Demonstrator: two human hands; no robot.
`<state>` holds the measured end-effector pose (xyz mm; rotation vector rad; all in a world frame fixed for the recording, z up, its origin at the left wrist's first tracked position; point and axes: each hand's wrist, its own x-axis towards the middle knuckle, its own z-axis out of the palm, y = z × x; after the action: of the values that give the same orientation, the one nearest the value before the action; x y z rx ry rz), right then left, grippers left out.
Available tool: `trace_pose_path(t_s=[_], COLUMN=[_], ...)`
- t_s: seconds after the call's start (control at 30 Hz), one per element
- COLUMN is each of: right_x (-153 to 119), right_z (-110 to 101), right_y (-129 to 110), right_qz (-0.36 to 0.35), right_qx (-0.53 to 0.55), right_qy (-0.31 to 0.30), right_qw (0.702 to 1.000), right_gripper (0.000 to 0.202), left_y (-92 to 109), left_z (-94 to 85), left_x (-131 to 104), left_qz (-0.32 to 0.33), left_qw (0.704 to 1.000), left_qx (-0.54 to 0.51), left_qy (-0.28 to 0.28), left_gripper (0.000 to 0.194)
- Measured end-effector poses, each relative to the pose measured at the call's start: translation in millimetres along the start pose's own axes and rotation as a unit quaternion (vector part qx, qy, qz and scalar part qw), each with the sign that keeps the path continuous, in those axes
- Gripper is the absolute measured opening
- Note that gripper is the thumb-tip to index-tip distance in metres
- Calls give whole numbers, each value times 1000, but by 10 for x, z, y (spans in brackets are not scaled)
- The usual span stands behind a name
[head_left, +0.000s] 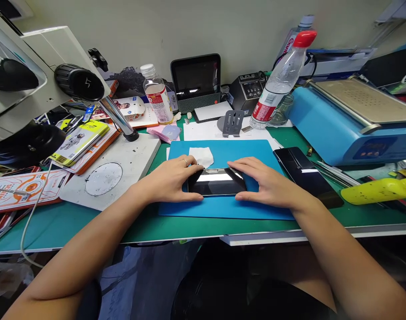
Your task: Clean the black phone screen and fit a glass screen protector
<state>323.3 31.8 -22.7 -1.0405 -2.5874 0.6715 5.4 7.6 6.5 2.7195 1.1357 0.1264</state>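
A black smartphone [216, 188] lies sideways, screen up, on the blue mat [189, 210], with a bright reflection across its glass. My left hand [167, 180] grips its left end, thumb along the near edge and fingers at the far edge. At the other end, my right hand [267, 184] holds it the same way. A small metallic strip shows along the far edge between the hands. Behind my left fingers rests a crumpled white wipe [202, 155]. The phone's underside is hidden.
On the left stands a microscope [79, 82] over its pale base [136, 162]. To the right are a second dark phone [306, 178], a yellow bottle [378, 191] and a blue heating plate [329, 129]. A red-capped bottle [272, 95] and a grey phone stand [232, 123] are behind the mat.
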Motion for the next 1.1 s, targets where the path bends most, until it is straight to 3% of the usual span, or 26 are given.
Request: trace_pose_path(t_s=[0.47, 0.8, 0.93, 1.1], right_x=[6, 54, 63, 33], right_z=[-24, -7, 3, -4], right_y=[-17, -5, -22, -38], right_qz=[6, 17, 19, 21], right_qx=[17, 40, 28, 19], right_qy=[4, 26, 23, 26], right_qw=[1000, 999, 999, 999], right_gripper=[81, 73, 80, 89], left_y=[2, -43, -14, 9], left_z=[57, 63, 40, 55], left_x=[34, 47, 53, 48], left_qz=[51, 12, -12, 11], left_qw=[998, 999, 999, 999], left_qx=[9, -4, 3, -4], left_qy=[42, 53, 47, 48], left_gripper=[67, 75, 83, 84])
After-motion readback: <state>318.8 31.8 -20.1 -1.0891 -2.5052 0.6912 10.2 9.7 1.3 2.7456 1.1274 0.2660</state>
